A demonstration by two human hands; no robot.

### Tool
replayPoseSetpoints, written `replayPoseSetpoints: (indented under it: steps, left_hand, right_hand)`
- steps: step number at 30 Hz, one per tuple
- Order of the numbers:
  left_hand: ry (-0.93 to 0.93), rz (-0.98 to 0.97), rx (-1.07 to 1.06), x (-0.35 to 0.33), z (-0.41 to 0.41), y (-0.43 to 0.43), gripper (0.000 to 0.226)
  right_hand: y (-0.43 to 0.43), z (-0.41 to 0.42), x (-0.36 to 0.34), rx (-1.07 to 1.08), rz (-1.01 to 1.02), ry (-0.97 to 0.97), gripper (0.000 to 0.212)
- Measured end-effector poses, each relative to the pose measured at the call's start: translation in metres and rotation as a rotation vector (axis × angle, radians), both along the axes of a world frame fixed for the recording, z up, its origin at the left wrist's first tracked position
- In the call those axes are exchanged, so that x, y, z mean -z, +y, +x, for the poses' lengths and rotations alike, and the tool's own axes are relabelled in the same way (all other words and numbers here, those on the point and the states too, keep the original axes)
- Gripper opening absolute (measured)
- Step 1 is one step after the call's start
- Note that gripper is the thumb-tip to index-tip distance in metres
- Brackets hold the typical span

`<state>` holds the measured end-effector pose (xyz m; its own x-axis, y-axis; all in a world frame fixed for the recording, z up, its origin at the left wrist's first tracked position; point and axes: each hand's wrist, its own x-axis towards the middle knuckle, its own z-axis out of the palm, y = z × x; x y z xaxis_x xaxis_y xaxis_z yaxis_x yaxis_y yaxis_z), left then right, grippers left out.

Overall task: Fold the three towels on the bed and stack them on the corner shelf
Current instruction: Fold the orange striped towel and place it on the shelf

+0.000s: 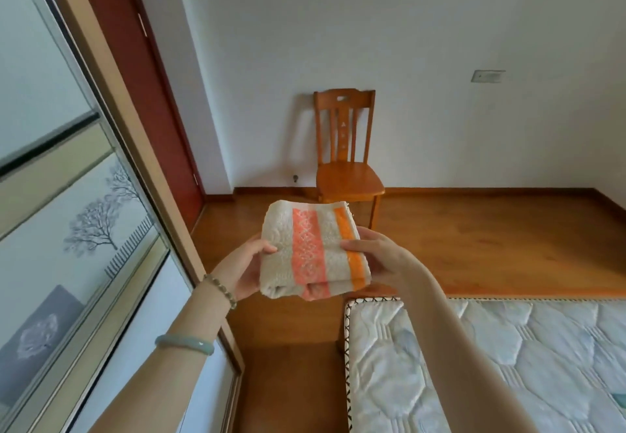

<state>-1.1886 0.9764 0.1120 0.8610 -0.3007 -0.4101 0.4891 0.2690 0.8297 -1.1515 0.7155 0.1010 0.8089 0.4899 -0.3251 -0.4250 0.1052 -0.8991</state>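
Observation:
A folded cream towel [313,249] with pink and orange stripes is held up in the air over the wooden floor, just past the bed's corner. My left hand [245,270] grips its left edge, thumb on top and fingers underneath. My right hand [374,253] holds its right edge the same way. The bed [491,365] with a quilted mattress lies at the lower right. No other towel and no corner shelf is in view.
A wooden chair [347,161] stands against the far white wall. A sliding wardrobe [78,229] with tree-pattern panels runs along the left, and a dark red door [142,94] stands beyond it. Bare wooden floor [474,236] lies between the bed and the wall.

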Motion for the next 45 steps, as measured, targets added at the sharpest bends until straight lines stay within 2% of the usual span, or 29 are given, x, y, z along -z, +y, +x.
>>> replayPoseSetpoints:
  steps: [2,9,12,16,20,25,28,31,34,37,45]
  left_hand:
    - [-0.001,-0.027,-0.064,-0.006,0.036,0.003,0.040]
    - [0.031,-0.064,-0.272,-0.019,0.141,0.025,0.041]
    - [0.059,-0.018,-0.309,-0.017,0.181,0.035,0.033]
    - [0.040,0.041,-0.358,-0.014,0.245,0.051,0.025]
    - [-0.036,0.012,-0.425,-0.012,0.312,0.074,0.033]
    - [-0.015,0.012,-0.574,-0.019,0.387,0.109,0.032]
    - [0.010,0.024,-0.656,-0.023,0.420,0.131,0.032]
    - [0.017,0.029,-0.729,-0.030,0.444,0.156,0.022]
    - [-0.014,0.022,-0.846,-0.034,0.459,0.191,0.034]
    - [-0.067,0.006,-0.979,-0.034,0.469,0.226,0.046]
    - [-0.167,-0.008,-1.441,-0.044,0.477,0.273,0.043]
  right_hand:
    - [0.006,0.044,-0.009,-0.021,-0.001,-0.005,0.078]
    - [0.044,0.168,-0.028,-0.082,-0.035,0.005,0.049]
    - [0.060,0.212,-0.027,-0.093,-0.064,0.001,0.035]
    - [0.082,0.281,-0.017,-0.088,-0.088,0.035,0.037]
    - [0.114,0.359,-0.016,-0.122,-0.082,0.026,0.040]
    - [0.161,0.450,-0.035,-0.216,-0.088,0.001,0.037]
    - [0.189,0.494,-0.043,-0.293,-0.069,0.003,0.043]
    - [0.223,0.532,-0.050,-0.389,-0.033,0.008,0.034]
    - [0.268,0.569,-0.052,-0.520,-0.002,0.014,0.044]
    - [0.321,0.606,-0.052,-0.667,0.008,0.018,0.046]
    - [0.463,0.668,-0.062,-1.078,-0.003,-0.026,0.064]
